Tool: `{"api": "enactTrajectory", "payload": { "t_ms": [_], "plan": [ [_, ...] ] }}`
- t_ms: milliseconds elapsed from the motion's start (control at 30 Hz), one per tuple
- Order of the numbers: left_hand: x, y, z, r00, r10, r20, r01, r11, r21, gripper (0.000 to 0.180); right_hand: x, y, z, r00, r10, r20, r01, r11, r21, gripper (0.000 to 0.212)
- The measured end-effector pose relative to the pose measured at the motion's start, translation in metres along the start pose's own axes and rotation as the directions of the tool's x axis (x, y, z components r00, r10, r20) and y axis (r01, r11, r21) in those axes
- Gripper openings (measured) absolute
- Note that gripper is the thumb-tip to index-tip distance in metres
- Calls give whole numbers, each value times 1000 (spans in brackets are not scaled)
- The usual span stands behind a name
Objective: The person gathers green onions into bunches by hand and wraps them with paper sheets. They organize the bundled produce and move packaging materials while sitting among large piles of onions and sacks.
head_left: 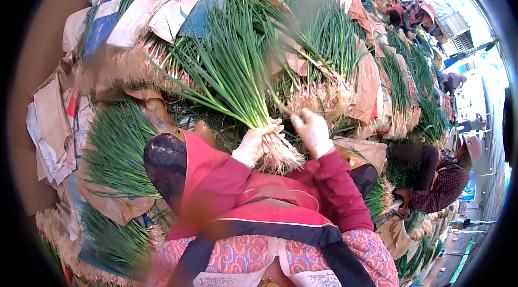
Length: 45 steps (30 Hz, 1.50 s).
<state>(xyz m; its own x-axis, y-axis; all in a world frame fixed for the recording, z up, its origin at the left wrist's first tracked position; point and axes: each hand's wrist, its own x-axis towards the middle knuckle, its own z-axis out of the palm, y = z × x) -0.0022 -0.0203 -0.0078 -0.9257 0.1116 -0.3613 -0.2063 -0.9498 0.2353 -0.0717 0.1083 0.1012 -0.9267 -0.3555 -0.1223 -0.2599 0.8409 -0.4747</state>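
My left hand (258, 142), in a pale glove, is closed around the lower stems of a large bunch of spring onions (233, 74). The green leaves fan away from me, and the pinkish bulbs with their stringy roots (283, 158) hang toward my lap. Just right of the bunch, my gloved right hand (313, 131) is closed, its thumb and fingers pinching the end of a single green onion stalk (279, 103). Motion smears that stalk a little. Both hands are above my lap, between my knees.
More spring onions lie on brown paper ahead (332, 39), with another pile (121, 149) by my left knee. Folded paper sacks (54, 125) lie at the far left. A person in a checked shirt (440, 187) sits to my right; other people are farther off.
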Motion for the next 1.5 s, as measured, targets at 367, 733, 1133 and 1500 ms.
{"api": "enactTrajectory", "payload": {
  "t_ms": [367, 733, 1133, 1500],
  "plan": [
    [-12, 1, 20, 997, 66, -49, -61, 994, 94, 23, 28, 11, 44, 815, 168, 555, -544, 554, 630, 43],
    [-7, 0, -2, 999, -7, 40, 5, 998, 68, 20, 11, 13, 78, 923, -24, 385, -375, 185, 909, 27],
    [-7, 2, 15, 997, -72, 30, 70, 995, 68, 15, 64, 62, 86, 981, 67, -180, -110, 964, -242, 40],
    [5, 4, 7, 994, -11, 111, 17, 999, -49, 39, 107, 2, -21, 980, -156, -124, 118, 955, -271, 35]
  ]
}}
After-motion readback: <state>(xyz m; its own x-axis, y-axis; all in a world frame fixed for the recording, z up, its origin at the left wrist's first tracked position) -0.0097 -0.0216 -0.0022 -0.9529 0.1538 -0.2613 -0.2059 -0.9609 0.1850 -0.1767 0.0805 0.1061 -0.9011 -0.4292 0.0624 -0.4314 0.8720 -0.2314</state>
